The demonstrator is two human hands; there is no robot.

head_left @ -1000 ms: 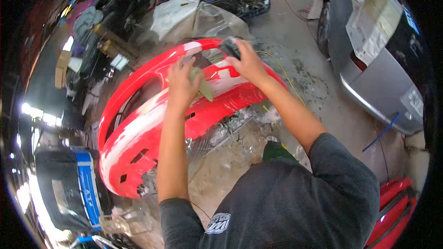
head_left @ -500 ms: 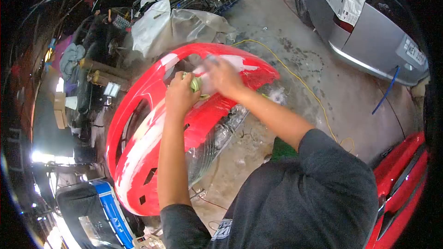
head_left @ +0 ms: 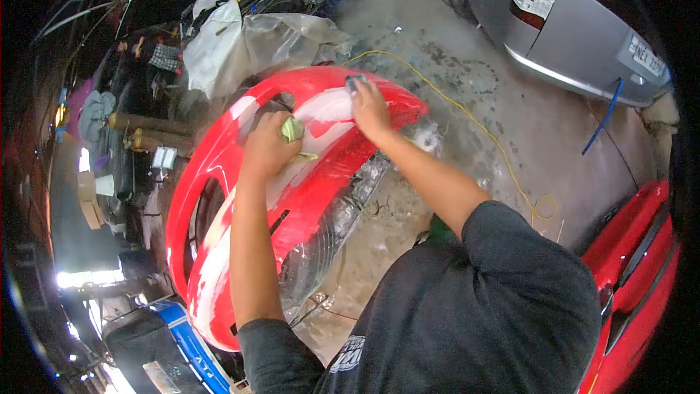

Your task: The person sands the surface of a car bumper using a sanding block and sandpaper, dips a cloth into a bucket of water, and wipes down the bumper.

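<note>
Currently, left hand (head_left: 268,147) grips a yellow-green cloth or sponge (head_left: 292,130); right hand (head_left: 371,111) holds a dark block (head_left: 355,84), likely for sanding. Red bumper cover (head_left: 321,179) lies beneath both, pale patch (head_left: 328,106) between them. Risk: uneven right-hand pressure may gouge the patch; poor left-hand bracing may let the cover rock.

Single head cam, worn. Looks forward and down from above the red bumper (head_left: 313,184), close in; wide round-edged view includes floor (head_left: 408,25) beyond bumper.
</note>
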